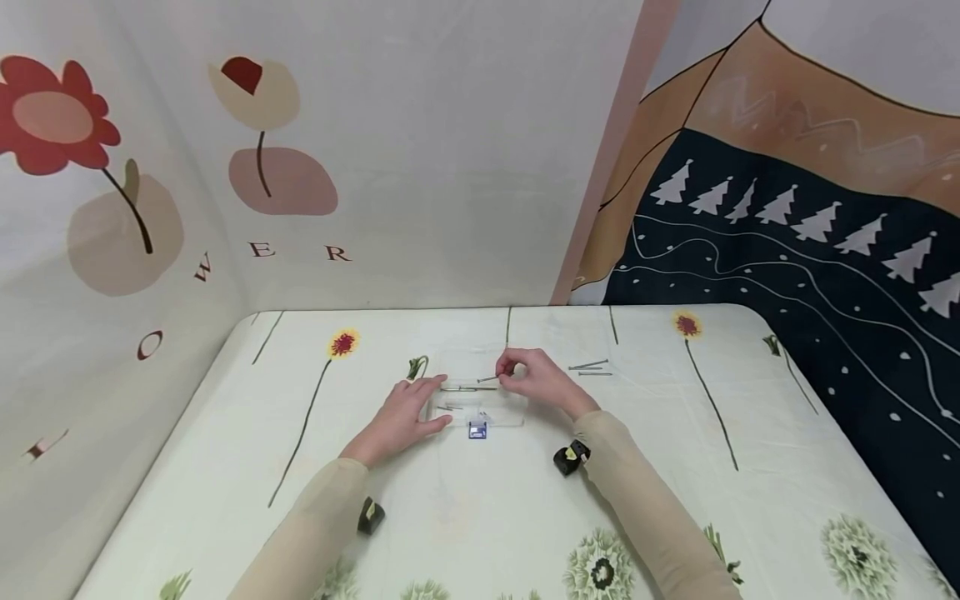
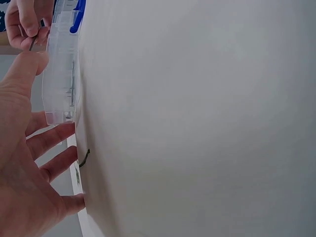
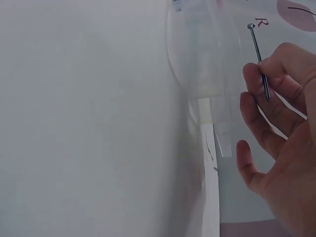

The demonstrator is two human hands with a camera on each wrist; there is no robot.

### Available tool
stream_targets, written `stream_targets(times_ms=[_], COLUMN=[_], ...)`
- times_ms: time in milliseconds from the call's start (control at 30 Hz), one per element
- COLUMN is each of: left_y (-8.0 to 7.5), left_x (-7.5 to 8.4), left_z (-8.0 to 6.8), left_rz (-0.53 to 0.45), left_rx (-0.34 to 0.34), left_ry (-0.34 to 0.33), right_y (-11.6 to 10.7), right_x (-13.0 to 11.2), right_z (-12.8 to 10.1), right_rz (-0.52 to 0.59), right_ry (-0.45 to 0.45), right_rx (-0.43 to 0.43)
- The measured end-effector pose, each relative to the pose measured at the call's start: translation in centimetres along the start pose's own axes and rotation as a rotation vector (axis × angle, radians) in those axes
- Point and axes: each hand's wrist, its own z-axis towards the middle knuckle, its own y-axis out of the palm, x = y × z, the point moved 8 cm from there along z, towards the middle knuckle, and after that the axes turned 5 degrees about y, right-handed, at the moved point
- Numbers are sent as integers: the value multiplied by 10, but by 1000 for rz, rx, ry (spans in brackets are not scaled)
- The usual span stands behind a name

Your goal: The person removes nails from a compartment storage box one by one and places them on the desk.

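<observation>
A clear plastic box (image 1: 513,410) with a blue latch (image 1: 477,431) on its near side lies on the cloth-covered table. Some thin metal nails (image 1: 450,407) are inside it. My left hand (image 1: 401,417) is at the box's left end, fingers spread and fairly straight; the left wrist view has them beside the box wall (image 2: 60,74). Over the box's far right part, my right hand (image 1: 536,379) pinches a nail (image 3: 256,47) between thumb and fingertips. The nail's head points away from the palm in the right wrist view.
Several loose nails (image 1: 590,367) lie on the table to the right of the box. The tablecloth (image 1: 480,517) has printed flowers. A hanging white cloth (image 1: 450,167) stands behind the table, and a dark patterned cloth (image 1: 750,250) hangs at the right.
</observation>
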Motion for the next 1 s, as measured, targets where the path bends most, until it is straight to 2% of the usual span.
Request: stream_targets(times_ms=[333, 1000], left_y=[1, 2], left_x=[0, -3], left_z=[0, 0], left_rz=[0, 21], left_rx=[-5, -12], left_ry=[-1, -15], right_y=[-11, -44], right_x=[7, 24], right_z=[-8, -28], right_rz=[10, 5], right_ry=[6, 102], right_rx=[61, 139])
